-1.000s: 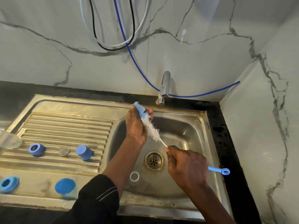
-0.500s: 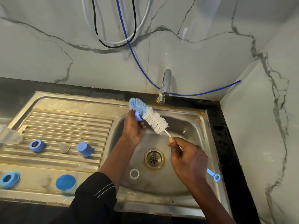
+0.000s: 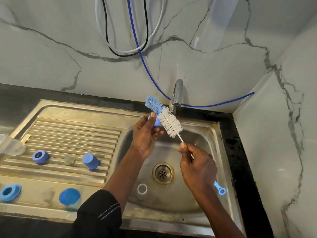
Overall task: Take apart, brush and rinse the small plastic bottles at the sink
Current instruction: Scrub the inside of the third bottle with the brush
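My left hand (image 3: 145,134) grips a small blue bottle part (image 3: 156,121) above the back left of the sink basin (image 3: 202,140). My right hand (image 3: 197,165) pinches the thin handle of a bottle brush (image 3: 169,121), whose white and blue bristles lie against the blue part. The brush's blue loop end (image 3: 221,190) sticks out below my right hand. On the drainboard (image 3: 72,134) lie a blue ring (image 3: 40,156), a blue cap (image 3: 90,161), a blue collar (image 3: 9,192) and a blue disc (image 3: 69,196). A clear bottle body (image 3: 10,146) lies at the left edge.
A chrome tap (image 3: 176,95) stands at the back of the basin, just right of the brush tip. A white ring (image 3: 142,188) lies in the basin beside the drain (image 3: 163,172). Hoses (image 3: 137,48) hang on the marble wall. A side wall closes in on the right.
The brush has slid out from the blue part, up and to the right, so its bristles are now fully exposed. Both hands rose slightly toward the tap.
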